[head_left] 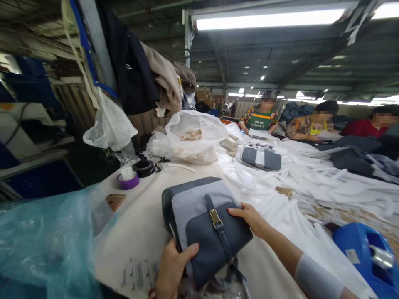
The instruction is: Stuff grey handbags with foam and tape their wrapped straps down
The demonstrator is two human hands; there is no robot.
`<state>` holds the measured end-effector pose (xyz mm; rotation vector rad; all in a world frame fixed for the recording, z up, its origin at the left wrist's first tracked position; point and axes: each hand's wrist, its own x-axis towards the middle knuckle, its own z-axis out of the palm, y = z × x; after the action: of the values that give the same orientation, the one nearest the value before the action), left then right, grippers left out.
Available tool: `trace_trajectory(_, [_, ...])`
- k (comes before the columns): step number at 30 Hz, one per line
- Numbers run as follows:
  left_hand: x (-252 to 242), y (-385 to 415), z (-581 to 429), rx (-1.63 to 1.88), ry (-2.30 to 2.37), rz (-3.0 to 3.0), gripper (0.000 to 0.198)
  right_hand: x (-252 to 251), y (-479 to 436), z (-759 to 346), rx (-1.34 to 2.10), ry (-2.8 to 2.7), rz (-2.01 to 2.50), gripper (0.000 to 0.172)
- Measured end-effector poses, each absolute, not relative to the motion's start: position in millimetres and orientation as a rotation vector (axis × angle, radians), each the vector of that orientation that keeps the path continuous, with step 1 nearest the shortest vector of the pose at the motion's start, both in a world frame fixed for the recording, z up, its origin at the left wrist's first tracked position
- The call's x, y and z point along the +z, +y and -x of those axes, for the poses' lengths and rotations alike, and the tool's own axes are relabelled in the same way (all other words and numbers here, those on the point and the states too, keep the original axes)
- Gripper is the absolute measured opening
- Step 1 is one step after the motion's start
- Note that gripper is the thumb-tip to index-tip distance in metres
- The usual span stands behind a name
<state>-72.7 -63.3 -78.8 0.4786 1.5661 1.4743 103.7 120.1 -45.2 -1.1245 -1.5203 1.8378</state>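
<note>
Watching from my remote station, I see the left hand (pixel 173 265) curled on the lower left edge of a gray-and-navy bag (pixel 207 238), thumb on its front, the fingers mostly hidden. The right hand (pixel 251 216) pinches the opposite edge, partly open around its thickness, thumb near the gold buckle (pixel 215 218). The bag lies tilted over the near part of the counter (pixel 143 224); I cannot tell how much weight the hands carry. Loose straps (pixel 232 276) trail beneath, and I judge they could snag if the bag were pulled sideways; a slack left grip could let that corner drop.

By my count: two hands, one bag between them, one buckle. Beyond are two rolls of tape, one purple (pixel 128 182) and one black (pixel 143 168), one second bag (pixel 273 161), one blue jug (pixel 352 241) at right, and white strips (pixel 280 211) too tangled to number. Three co-workers, one in a green apron (pixel 260 121), sit or stand across the counter.
</note>
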Motion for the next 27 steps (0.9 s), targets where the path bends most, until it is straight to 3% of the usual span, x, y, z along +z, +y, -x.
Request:
trace_trajectory(8, [-76, -87, 80, 1.56, 1.71, -0.841, 0.047, -39, 88, -122, 1.619, -1.548, 1.093, 0.038])
trace_trajectory(11, [-89, -99, 100, 1.579, 2.194, -1.547, 0.04, -40, 81, -127, 1.584, -1.531, 1.074, 0.039])
trace_trajectory(13, [-94, -99, 114, 1.412, 2.373, -2.259, 0.048, -41, 80, -128, 1.563, -1.517, 1.065, 0.041])
trace_trajectory(16, [-92, -86, 126, 0.958, 2.298, -3.011, 0.061, -42, 80, -126, 1.534, -1.496, 1.071, 0.046])
trace_trajectory(18, [-84, -71, 130, 0.813, 2.133, -3.231, 0.059, -41, 80, -126, 1.514, -1.478, 1.091, 0.056])
trace_trajectory(22, [-65, -47, 137, 0.872, 1.695, -3.255, 0.052, -22, 78, -131, 1.5, -1.44, 1.113, 0.078])
trace_trajectory(27, [-14, -40, 123, 1.176, 1.468, -2.472, 0.045, 25, 82, -150, 1.563, -1.431, 1.008, 0.062])
